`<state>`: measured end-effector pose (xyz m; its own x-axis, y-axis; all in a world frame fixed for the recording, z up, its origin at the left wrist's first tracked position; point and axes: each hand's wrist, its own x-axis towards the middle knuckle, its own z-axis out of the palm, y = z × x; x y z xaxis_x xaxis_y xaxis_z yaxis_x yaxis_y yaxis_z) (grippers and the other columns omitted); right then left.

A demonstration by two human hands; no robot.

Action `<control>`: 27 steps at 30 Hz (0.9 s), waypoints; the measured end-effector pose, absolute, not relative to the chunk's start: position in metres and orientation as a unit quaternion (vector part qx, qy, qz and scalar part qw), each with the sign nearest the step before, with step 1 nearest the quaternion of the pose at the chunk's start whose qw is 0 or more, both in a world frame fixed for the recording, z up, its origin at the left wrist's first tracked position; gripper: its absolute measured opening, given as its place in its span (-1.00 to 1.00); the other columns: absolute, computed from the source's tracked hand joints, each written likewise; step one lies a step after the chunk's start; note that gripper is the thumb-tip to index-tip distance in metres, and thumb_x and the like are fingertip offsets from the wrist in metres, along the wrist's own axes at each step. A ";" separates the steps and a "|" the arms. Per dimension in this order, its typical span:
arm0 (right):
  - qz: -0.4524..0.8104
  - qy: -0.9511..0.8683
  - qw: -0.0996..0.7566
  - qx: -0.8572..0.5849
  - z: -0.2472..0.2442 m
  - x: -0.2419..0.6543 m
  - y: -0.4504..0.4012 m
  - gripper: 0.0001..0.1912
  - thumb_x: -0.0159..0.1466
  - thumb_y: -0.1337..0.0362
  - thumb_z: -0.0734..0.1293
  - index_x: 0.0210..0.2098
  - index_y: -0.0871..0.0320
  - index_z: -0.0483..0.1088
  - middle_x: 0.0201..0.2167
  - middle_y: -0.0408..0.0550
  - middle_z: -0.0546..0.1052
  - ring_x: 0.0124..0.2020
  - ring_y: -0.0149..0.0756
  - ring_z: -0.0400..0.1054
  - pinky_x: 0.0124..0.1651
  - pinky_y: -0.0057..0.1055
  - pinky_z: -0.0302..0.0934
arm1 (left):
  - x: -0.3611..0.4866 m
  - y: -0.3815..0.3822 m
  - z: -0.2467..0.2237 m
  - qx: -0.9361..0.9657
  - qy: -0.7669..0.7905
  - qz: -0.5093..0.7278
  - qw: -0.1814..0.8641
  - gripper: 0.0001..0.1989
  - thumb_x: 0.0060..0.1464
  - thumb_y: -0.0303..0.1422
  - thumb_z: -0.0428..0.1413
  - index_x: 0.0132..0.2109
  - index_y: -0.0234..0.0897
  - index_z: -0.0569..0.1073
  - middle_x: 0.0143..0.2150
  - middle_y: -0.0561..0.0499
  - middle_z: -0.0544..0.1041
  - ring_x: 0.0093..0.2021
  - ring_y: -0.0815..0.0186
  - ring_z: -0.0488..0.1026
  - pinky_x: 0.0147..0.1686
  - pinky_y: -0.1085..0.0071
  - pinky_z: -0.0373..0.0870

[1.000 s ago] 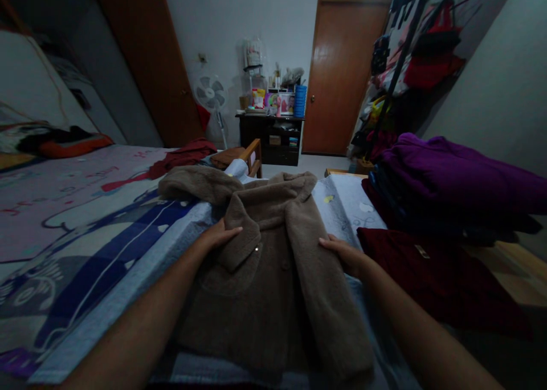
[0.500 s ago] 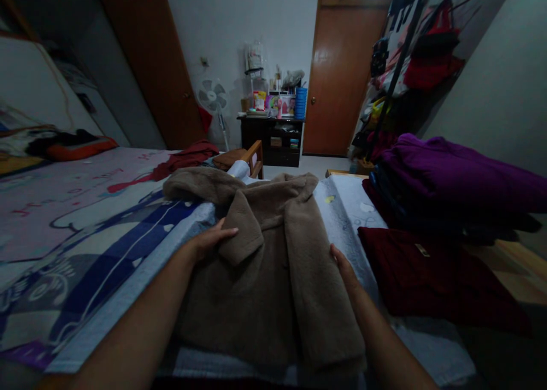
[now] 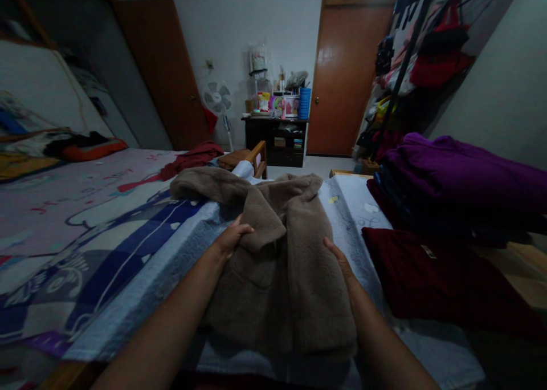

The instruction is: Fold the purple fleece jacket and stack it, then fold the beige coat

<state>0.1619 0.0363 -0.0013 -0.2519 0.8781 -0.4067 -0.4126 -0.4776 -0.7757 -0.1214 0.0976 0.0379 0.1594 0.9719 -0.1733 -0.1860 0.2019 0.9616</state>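
A brown fuzzy coat lies in front of me on a light blue quilted cover. Its right sleeve runs down over the front, while the other sleeve stretches out to the far left. My left hand grips the coat's left side, thumb on top and the other fingers mostly hidden by the cloth. At the right edge, my right hand has its thumb against the sleeve, and its fingers are tucked under the fabric, closed around that side.
A dark red folded garment and a stack topped by purple clothing lie on the right. To the left is a bed with a patterned blanket. A wooden armrest, a fan and a dark cabinet stand beyond.
My left hand has moved right, drawing the coat's left side inward. My right hand has shifted slightly up and left, and the coat's lower part now looks narrower.
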 end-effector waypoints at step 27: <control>0.634 -0.292 0.529 -0.482 0.063 0.226 0.063 -0.54 0.20 -0.05 0.27 -0.06 0.12 0.45 -0.10 0.06 0.59 0.06 0.00 0.41 0.14 -0.07 0.29 | -0.026 0.082 0.005 0.545 0.527 0.366 0.540 -0.43 -0.08 -0.11 0.22 0.06 -0.30 0.44 0.13 -0.27 0.42 0.16 -0.08 0.35 0.16 0.07 0.24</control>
